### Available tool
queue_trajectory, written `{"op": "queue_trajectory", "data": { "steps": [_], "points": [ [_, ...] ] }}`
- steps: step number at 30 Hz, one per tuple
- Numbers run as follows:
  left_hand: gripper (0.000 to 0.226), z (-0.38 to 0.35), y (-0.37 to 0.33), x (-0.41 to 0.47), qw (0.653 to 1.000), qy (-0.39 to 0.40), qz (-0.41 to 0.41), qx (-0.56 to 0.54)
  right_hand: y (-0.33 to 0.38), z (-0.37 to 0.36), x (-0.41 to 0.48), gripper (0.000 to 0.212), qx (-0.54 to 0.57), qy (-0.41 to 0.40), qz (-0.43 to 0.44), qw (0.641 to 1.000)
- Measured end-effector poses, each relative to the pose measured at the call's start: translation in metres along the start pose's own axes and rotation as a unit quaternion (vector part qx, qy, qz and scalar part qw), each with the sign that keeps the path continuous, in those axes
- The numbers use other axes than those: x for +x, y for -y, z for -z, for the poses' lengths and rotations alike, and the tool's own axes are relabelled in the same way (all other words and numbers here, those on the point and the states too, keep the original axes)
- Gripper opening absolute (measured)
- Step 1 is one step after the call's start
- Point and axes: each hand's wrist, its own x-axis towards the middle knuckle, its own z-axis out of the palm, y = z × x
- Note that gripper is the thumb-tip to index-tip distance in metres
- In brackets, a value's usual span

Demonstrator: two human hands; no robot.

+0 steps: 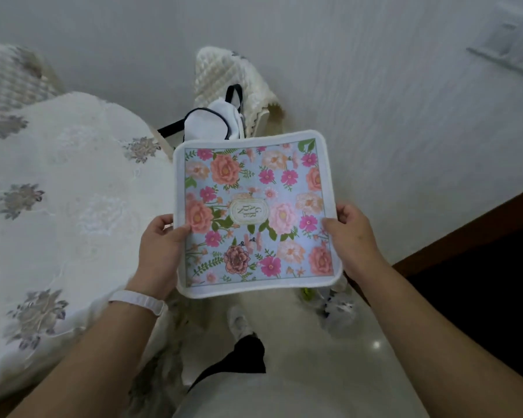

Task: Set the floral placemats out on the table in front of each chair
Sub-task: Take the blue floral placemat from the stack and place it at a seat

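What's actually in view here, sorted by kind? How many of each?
Floral placemat: 1, held by the left hand and right hand
Table with embroidered cloth: 1
Chairs with quilted covers: 2
White bag with dark straps: 1
White wristband: 1
Total: 6

Placemat (255, 212) held right of table (58, 206), off its top; chair (224, 76) beyond placemat, bag (218, 119) on chair.
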Motion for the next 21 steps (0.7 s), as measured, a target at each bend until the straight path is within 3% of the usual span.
{"op": "queue_trajectory", "data": {
  "steps": [11,21],
  "points": [
    [0.008,0.037,-0.036,0.15,0.999,-0.031,0.012,-0.028,0.063,-0.118,0.119,0.011,-0.024,0.07,0.001,0.997],
    [0.012,0.092,-0.036,0.183,0.984,-0.142,0.017,-0.109,0.082,-0.223,0.179,0.011,-0.123,0.16,0.033,0.979]
  ]
}}
